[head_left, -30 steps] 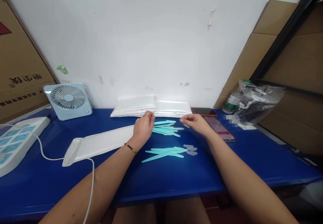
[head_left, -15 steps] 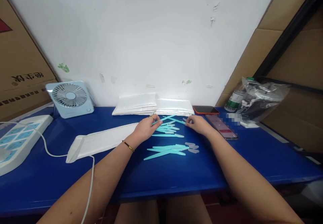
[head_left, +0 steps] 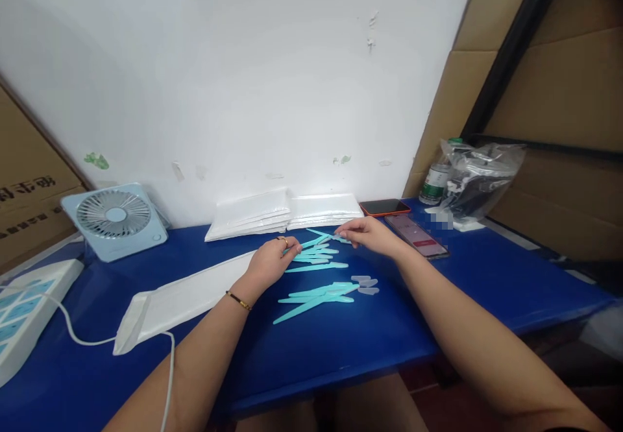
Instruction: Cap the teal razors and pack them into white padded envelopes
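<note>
My left hand (head_left: pixel 270 259) is closed in a pinch on the handle of a teal plastic stick (head_left: pixel 311 242) that points up and right over the far pile of teal sticks (head_left: pixel 318 257). My right hand (head_left: pixel 365 232) pinches the other end of that stick, where a small clear cap seems to sit. A second pile of teal sticks (head_left: pixel 316 294) lies nearer me on the blue table (head_left: pixel 389 328), with three clear caps (head_left: pixel 365 283) at its right end.
A long white pouch (head_left: pixel 180 299) lies left of my left hand. White packet stacks (head_left: pixel 285 210) sit by the wall. A small fan (head_left: pixel 115 219), a power strip with cable (head_left: pixel 24 309), two phones (head_left: pixel 413 234), a bottle and plastic bag (head_left: pixel 474 182) ring the table.
My left hand picked one teal stick out of the far pile and raised it. My right hand came in to meet its tip. The camera tilted and shifted left.
</note>
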The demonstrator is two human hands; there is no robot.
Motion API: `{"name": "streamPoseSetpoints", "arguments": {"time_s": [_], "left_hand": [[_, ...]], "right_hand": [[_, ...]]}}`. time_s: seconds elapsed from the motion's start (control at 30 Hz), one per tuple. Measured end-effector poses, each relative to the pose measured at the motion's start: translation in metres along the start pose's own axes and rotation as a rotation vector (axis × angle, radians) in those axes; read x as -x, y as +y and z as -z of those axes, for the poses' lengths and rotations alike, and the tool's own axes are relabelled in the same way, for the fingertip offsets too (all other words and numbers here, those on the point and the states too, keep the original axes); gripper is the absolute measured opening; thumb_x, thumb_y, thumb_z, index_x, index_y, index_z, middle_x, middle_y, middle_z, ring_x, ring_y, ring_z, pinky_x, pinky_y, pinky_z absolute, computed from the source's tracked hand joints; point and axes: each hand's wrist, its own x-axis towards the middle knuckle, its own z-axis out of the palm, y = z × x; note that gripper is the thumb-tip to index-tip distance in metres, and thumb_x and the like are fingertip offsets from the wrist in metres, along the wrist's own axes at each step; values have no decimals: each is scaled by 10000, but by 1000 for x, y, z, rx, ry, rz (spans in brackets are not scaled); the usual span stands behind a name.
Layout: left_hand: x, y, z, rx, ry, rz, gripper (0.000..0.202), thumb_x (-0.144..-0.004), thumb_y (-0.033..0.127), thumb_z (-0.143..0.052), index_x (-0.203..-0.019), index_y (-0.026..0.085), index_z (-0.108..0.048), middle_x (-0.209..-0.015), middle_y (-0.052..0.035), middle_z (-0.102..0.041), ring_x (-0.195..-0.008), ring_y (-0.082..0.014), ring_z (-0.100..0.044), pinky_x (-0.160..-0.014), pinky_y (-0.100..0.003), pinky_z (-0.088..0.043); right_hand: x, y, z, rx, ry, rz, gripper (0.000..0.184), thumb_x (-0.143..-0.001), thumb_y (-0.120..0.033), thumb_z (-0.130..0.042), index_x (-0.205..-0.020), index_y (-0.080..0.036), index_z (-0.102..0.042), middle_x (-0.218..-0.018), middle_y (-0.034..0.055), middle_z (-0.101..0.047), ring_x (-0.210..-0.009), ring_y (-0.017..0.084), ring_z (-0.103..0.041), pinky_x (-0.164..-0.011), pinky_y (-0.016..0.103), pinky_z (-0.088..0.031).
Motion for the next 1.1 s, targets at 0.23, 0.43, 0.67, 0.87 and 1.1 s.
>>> {"name": "streamPoseSetpoints", "arguments": {"time_s": [0.23, 0.43, 0.67, 0.87, 1.1], "left_hand": [[-3, -1, -1, 0, -32, -28, 344, -893, 460, -344, -830, 239, -599, -797, 9, -618, -777, -166, -556, -697, -256, -387], [-2, 5, -8, 55, -20, -109, 344, -908, 425, -337, -800, 221, -592, -783, 1, -603, -764, -158, -550, -707, -263, -396], [0, 12, -7, -69, 140, -27, 301, -839, 421, -479, -1062, 252, -587, -962, -50, -581, -953, -227, -516, -782, -330, -398], [17, 34, 2, 111, -341, -149, 363, -737, 530, -570, -930, 228, -626, -869, -14, -596, -752, -158, -548, -622, -255, -405], [19, 39, -2, 4, -363, -120, 223, -800, 406, -501, -772, 220, -621, -771, -1, -630, -681, -148, -551, -568, -251, -361]], "right_hand": [[-2, 0, -4, -154, -42, 27, 310, -731, -365, -658, -921, -123, -697, -604, 2, -618, -549, 103, -561, -576, 241, -446], [-2, 2, -24, -242, -123, 10, 356, -734, -371, -658, -977, -112, -688, -595, 15, -645, -577, 125, -597, -601, 257, -477], [-9, 20, 5, 373, 300, 15, 254, -803, -305, -563, -959, -168, -709, -935, 75, -703, -829, 191, -622, -759, 290, -458], [-16, 47, 24, 705, 282, -195, 218, -751, -376, -616, -822, -194, -713, -866, 59, -694, -796, 188, -617, -684, 243, -427], [-25, 48, 5, 878, 215, -124, 113, -739, -282, -624, -755, -181, -672, -899, 82, -654, -822, 189, -595, -665, 235, -408]]}}
